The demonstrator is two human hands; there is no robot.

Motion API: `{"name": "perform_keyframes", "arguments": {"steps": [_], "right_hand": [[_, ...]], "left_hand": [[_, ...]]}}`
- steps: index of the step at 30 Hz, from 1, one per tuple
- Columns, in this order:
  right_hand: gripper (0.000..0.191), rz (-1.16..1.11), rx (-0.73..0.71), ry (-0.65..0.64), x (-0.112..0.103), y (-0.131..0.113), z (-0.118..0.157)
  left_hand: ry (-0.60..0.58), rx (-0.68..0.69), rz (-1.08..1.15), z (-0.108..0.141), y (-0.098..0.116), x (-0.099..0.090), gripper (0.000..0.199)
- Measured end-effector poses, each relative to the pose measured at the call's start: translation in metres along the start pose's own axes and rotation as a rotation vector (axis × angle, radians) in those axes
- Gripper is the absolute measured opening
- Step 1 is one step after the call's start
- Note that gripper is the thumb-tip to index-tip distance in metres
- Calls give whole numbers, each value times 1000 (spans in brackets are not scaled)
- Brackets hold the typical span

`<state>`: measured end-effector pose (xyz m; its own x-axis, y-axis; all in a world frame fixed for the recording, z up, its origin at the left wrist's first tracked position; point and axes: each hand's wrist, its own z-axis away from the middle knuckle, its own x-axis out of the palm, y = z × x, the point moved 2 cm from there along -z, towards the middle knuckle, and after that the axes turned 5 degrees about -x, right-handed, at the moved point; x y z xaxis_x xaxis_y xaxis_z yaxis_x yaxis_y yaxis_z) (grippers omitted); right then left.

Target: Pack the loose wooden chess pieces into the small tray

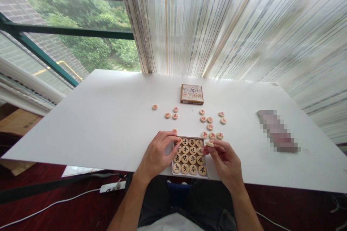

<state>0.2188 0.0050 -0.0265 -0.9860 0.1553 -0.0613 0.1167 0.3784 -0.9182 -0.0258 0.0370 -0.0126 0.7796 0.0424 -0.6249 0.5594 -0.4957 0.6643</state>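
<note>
An open tray at the table's near edge holds rows of round wooden pieces with black characters. My left hand is at the tray's upper left corner, its thumb and fingers closed on a red-marked piece over that corner. Just right of the tray, my right hand pinches a pale round piece, tilted so its marking is hidden. Another red-marked piece lies right behind my left fingers. Beyond my right hand, red-marked pieces lie in a short row.
More red-marked pieces are scattered over the middle of the white table. A closed, printed box lies behind them. A blurred, pinkish object is at the right. Curtain and window stand along the far edge.
</note>
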Motion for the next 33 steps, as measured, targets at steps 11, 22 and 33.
{"name": "perform_keyframes", "arguments": {"steps": [11,22,33], "right_hand": [[27,0,-16,-103,0,7,0],[10,55,-46,-31,0,2,-2],[20,45,-103,-89,2,-4,-6]], "left_hand": [[3,-6,-2,0,0,0,17],[1,-8,5,0,0,0,17],[-13,-18,2,2,-1,0,24]]}}
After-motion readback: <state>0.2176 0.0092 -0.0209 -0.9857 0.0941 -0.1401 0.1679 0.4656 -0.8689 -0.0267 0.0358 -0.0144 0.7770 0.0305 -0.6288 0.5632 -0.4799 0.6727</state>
